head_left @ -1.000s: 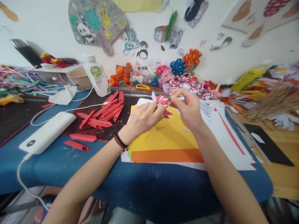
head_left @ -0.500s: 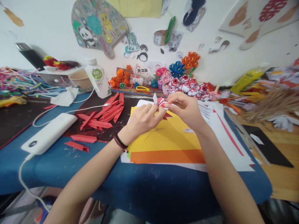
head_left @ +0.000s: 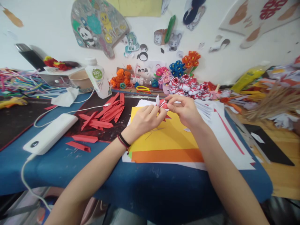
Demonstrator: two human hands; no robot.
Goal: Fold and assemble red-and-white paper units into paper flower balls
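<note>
Between my two hands, over the yellow paper sheet (head_left: 173, 137), is a red and white folded paper flower (head_left: 163, 105) with a white tip standing up. My left hand (head_left: 147, 118) is closed on its near left side, knuckles toward me, and covers much of it. My right hand (head_left: 184, 109) pinches its right edge between thumb and fingers. A pointed red paper piece (head_left: 167, 117) shows just below the flower. Folded red paper strips (head_left: 110, 112) lie in a pile left of my hands.
A white power bank (head_left: 50, 134) with cables lies on the blue table cover (head_left: 150, 184) at left. Behind stand a white bottle (head_left: 98, 79) and several red and white paper flowers (head_left: 187, 85). White sheets (head_left: 225, 140) and a black board (head_left: 269, 145) are at right.
My right hand has shifted slightly at the flower's right edge, its fingers closer together. The flower appears turned a little, and its white tip sits slightly further right. My left hand keeps its hold.
</note>
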